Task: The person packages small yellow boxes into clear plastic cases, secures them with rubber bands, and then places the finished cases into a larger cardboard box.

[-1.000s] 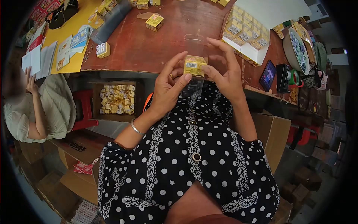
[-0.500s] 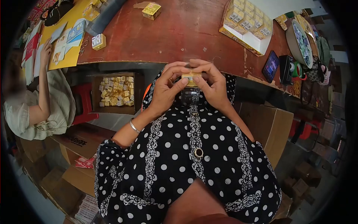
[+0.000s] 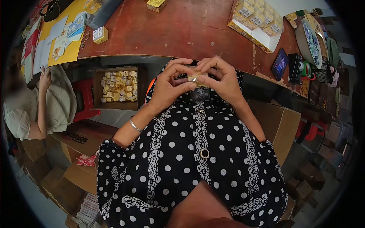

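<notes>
Both of my hands hold one small yellow box (image 3: 196, 78) with clear film on it, just past the near edge of the red table (image 3: 159, 43). My left hand (image 3: 173, 81) grips its left side with thumb and fingers. On the other side, my right hand (image 3: 222, 78) has its thumb along the front and its fingers over the top. Below the box, a clear film-like piece (image 3: 200, 94) shows against the polka-dot clothing. Another yellow box (image 3: 100, 35) sits on the table at the left, and one more (image 3: 156, 5) at the top edge.
An open carton (image 3: 98, 87) of small yellow boxes stands below the table, left. A display tray (image 3: 269, 43) with yellow boxes, a phone (image 3: 279, 64) and a round basin (image 3: 304, 43) are at right. A seated person (image 3: 64, 95) is at far left.
The box in my hands has tilted, and my fingers have shifted around it. The view has moved slightly. The other person's hand at the left has moved lower, off the papers.
</notes>
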{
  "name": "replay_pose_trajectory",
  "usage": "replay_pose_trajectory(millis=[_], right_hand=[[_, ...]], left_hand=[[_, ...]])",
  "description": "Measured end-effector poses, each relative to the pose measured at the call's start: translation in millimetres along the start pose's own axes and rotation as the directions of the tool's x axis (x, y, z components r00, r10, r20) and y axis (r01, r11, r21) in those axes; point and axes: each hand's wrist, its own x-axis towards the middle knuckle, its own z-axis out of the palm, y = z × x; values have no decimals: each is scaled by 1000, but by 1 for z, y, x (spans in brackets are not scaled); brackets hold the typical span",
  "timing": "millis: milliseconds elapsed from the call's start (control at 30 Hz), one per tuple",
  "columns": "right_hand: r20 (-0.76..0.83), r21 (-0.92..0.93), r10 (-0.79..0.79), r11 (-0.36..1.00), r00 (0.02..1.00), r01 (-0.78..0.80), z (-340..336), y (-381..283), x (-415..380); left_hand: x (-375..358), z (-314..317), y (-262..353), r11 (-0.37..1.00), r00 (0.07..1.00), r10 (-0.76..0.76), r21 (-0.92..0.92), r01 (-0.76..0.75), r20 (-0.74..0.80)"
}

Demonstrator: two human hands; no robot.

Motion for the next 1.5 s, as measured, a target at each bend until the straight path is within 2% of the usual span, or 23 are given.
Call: replay_pose_trajectory(millis=[67,267,500,600,667,700,767,900,967,1000,1067,1100,1167,1200,1267,1367,1400,1433,1467,1500], right_hand=[[27,-85,17,996,1000,-15,0,-5,-1],[-26,-169,29,985,999,-33,-1,-4,4],[2,-157,74,985,997,-73,-6,-7,8],[27,-113,45,993,999,-42,-10,3,0],[5,-86,-114,990,993,114,-10,13,-6],[3,-87,-112,990,994,112,-12,19,-8],[23,-191,-282,941,959,281,-18,29,-10],[-27,-211,-363,913,931,350,-21,34,-18],[25,-265,-393,884,919,385,-27,36,-17],[24,-266,-396,883,918,387,-29,34,-17],[8,-70,-241,968,971,241,-30,23,-16],[5,-70,-245,967,970,244,-33,20,-15],[116,-258,-312,907,943,332,-37,16,-12],[112,-261,-316,906,942,334,-37,14,-12],[155,-428,-359,815,920,390,-35,11,-14],[178,-439,-373,798,911,413,-41,22,-17],[114,-348,-256,895,960,280,-39,21,-22],[50,-248,-136,958,989,144,-34,16,-27],[33,-296,-161,941,986,164,-31,6,-27],[-95,-334,-181,932,979,139,-37,-7,-29]], left_hand=[[-2,0,0,995,999,40,93,-41,8],[2,6,3,989,998,44,144,-38,-39],[7,3,0,989,999,-5,145,11,-43],[4,0,-6,979,998,57,195,-62,27],[2,-3,-12,968,991,100,223,-117,83],[1,-4,-15,968,992,98,221,-115,84],[2,-4,-17,958,979,123,238,-160,162],[0,7,-11,949,975,110,270,-161,193],[1,3,-16,946,970,89,284,-154,228],[2,3,-18,946,969,90,285,-156,231],[4,3,-23,954,975,116,252,-163,192],[4,3,-25,953,974,116,253,-165,196],[5,2,-27,964,979,112,222,-149,171],[5,2,-28,963,978,113,222,-151,176],[5,4,-29,976,986,86,185,-111,142],[7,9,-23,990,994,28,132,-42,109],[9,6,-22,987,993,-24,159,5,116],[12,6,-21,995,993,-23,102,11,119],[14,6,-20,999,992,-27,43,22,127],[17,7,-16,998,995,-17,62,11,96]])
